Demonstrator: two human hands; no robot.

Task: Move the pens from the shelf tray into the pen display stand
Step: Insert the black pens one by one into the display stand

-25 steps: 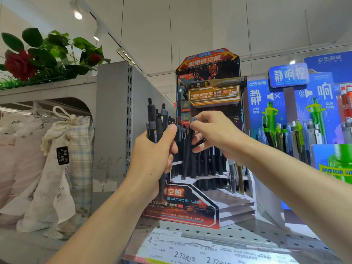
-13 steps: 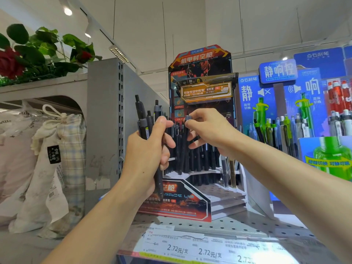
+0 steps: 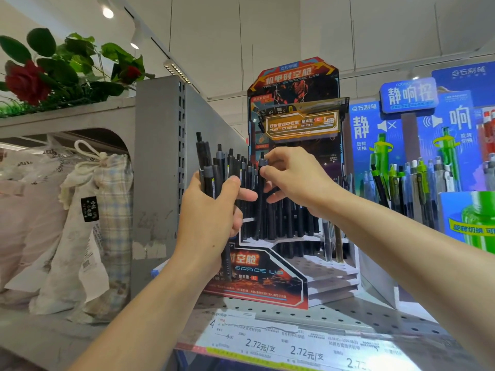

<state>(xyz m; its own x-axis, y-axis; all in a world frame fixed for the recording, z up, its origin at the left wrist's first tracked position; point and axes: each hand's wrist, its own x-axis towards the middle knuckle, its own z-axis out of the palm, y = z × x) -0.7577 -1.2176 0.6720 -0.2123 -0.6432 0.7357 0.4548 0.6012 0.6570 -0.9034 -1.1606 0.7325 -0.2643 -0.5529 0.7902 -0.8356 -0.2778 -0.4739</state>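
Note:
My left hand [image 3: 211, 220] grips a bundle of black pens [image 3: 214, 170] upright, just left of the pen display stand [image 3: 267, 274]. The stand is a dark stepped cardboard rack with red and orange print, and several black pens stand in its upper rows. My right hand [image 3: 294, 180] pinches the top of a single black pen [image 3: 260, 199] between thumb and forefinger. That pen stands nearly upright with its lower end down among the pens in the rack. The shelf tray is not in view.
The stand sits on a grey perforated shelf [image 3: 348, 317] with price labels [image 3: 281, 346] along its front edge. Blue displays with green pens [image 3: 417, 188] stand at the right. A grey upright panel [image 3: 158, 167] and bagged goods [image 3: 88, 231] lie at the left, artificial roses [image 3: 26, 81] above.
My right hand has shifted its pinch up to the top of the single pen. My left hand keeps the bundle beside the stand. The camera view has moved slightly.

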